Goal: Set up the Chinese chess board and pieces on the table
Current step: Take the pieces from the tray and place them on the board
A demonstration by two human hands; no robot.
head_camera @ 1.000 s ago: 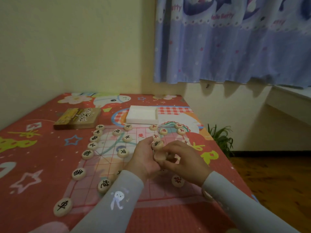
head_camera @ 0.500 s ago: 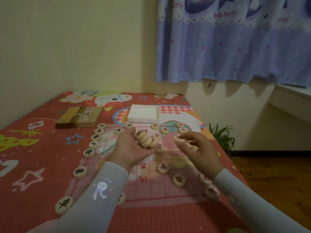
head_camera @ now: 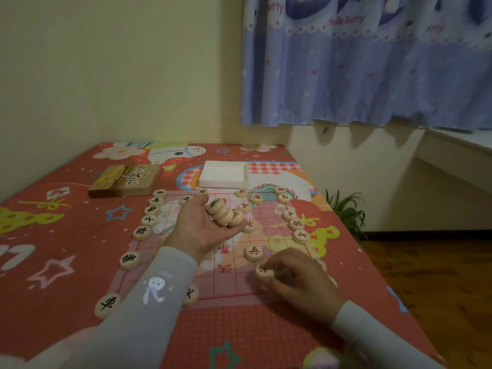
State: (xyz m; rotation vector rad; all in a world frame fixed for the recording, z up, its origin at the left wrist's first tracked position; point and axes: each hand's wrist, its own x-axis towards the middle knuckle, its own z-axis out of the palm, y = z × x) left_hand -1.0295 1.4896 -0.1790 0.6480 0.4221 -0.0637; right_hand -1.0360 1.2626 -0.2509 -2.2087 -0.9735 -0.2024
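Left grip (head_camera: 202,230) palm-up cradling stacked pieces (head_camera: 225,213) mid-board; right grip (head_camera: 298,278) pinching one piece (head_camera: 263,271) near board's (head_camera: 165,225) near edge.

Pieces (head_camera: 140,232) along board (head_camera: 170,235) edges; boxes (head_camera: 224,174) behind, apparently touching it.
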